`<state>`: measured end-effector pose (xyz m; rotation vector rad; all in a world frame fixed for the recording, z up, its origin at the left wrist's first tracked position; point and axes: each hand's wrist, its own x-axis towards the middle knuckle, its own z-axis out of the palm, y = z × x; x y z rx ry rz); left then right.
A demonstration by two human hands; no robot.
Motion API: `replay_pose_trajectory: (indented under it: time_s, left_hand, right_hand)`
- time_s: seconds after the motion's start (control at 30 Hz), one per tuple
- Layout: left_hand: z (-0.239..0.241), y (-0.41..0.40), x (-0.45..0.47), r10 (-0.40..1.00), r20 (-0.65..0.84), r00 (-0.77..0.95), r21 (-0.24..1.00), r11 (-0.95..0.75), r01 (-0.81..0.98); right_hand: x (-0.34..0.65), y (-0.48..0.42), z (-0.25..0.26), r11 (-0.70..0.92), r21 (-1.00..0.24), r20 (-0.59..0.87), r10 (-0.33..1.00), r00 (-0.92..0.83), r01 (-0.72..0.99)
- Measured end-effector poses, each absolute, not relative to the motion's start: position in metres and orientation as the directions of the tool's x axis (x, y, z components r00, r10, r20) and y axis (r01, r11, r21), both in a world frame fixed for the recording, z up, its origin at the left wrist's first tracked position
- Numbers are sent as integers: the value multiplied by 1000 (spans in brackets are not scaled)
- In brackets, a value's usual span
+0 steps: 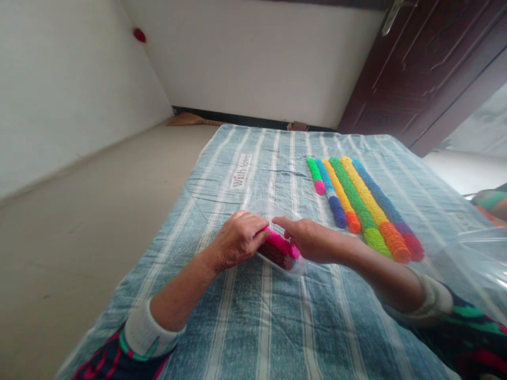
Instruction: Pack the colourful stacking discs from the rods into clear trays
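Observation:
A clear plastic box (296,269) lies on the cloth in front of me. In it a pink row of small ridged pieces (280,243) sits beside a brown row (275,255). My left hand (241,236) reaches over the box's left end, its fingers closed together on the end of the pink row. At the box's right side is my right hand (311,238), with the index finger stretched out and apart from the thumb. Its lower fingers are partly hidden against the box, and nothing shows held in it.
To the right, several colourful rows of ridged pieces (352,195) lie side by side on the striped blue cloth (245,327). A clear plastic container (483,248) stands at the right edge. Beyond the cloth are a broom (190,119) and a dark red door (420,63).

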<state>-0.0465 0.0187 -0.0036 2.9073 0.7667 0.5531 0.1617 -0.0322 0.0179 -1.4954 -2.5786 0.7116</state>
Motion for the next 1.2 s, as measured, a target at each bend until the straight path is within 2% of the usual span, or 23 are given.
replay_pose_trajectory:
  time_s: [0.27,0.8,1.03,1.2]
  left_hand:
    - [-7,17,-46,515,308,800,182,-857,481]
    - [-7,16,-47,532,299,792,189,-847,498]
    - [-8,20,-49,496,360,790,155,-867,474]
    - [-9,20,-49,483,394,782,129,-871,474]
  right_hand:
    - [160,-36,20,425,-399,-150,844,-515,813]
    - [154,-47,34,425,-281,-227,842,-490,860]
    - [149,-43,32,458,-230,-167,851,-499,859]
    - [155,-42,35,473,-284,-51,862,-505,834]
